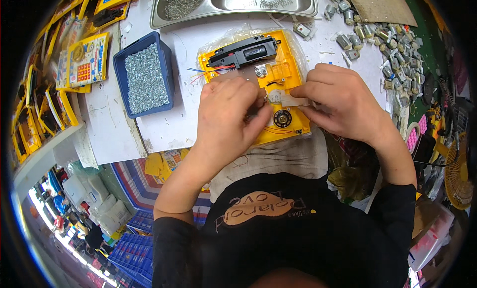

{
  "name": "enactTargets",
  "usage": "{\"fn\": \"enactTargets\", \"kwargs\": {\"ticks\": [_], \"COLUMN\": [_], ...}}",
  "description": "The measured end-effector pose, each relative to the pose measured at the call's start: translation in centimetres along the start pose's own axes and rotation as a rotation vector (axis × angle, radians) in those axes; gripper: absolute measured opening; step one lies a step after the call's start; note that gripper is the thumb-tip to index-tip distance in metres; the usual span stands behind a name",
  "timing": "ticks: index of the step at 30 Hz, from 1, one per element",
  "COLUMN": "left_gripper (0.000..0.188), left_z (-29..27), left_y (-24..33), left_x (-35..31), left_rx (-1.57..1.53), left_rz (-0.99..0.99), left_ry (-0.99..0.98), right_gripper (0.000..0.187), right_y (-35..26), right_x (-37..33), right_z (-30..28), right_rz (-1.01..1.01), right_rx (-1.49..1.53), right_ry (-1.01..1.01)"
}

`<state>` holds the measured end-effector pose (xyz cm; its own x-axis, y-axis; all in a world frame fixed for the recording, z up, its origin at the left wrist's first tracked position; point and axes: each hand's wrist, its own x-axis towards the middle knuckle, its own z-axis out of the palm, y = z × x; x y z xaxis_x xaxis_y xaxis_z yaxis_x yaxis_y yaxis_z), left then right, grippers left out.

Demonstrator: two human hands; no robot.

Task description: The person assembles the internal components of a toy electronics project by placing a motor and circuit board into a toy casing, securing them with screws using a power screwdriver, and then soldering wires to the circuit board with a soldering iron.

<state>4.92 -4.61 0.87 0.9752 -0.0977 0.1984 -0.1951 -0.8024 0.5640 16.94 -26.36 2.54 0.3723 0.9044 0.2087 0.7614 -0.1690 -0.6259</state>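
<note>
A yellow plastic toy housing (292,53) lies open on clear plastic wrap at the table's near edge. Inside it sit a black mechanism (241,53) along the far side, a brown circuit board (247,75) and a round speaker (282,118) near the front. My left hand (231,107) is closed over the board's near end, its fingertips hiding what they grip. With thumb and forefinger, my right hand (340,102) pinches a small whitish translucent plastic piece (292,101) just beyond the speaker. Thin coloured wires (211,69) trail out at the housing's left.
Left of the housing stands a blue bin (168,64) full of small screws. A metal tray (233,5) holds more screws at the back. Many small motors (397,54) are heaped at the right. Yellow housings (82,62) are stacked at the far left.
</note>
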Motion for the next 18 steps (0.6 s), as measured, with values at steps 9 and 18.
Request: {"fn": "enactTargets", "kwargs": {"ticks": [9, 18], "left_gripper": [0.027, 0.029], "left_z": [0.9, 1.6], "left_y": [0.0, -0.8], "left_x": [-0.5, -1.3], "left_rx": [-0.1, -0.173], "left_rz": [0.101, 0.154], "left_ry": [0.157, 0.193], "right_gripper": [0.025, 0.019], "right_y": [-0.4, 2.4], "right_x": [0.5, 0.7], "right_z": [0.4, 0.1], "right_rz": [-0.098, -0.094], "right_rx": [-0.093, 0.144], "right_ry": [0.001, -0.029]}}
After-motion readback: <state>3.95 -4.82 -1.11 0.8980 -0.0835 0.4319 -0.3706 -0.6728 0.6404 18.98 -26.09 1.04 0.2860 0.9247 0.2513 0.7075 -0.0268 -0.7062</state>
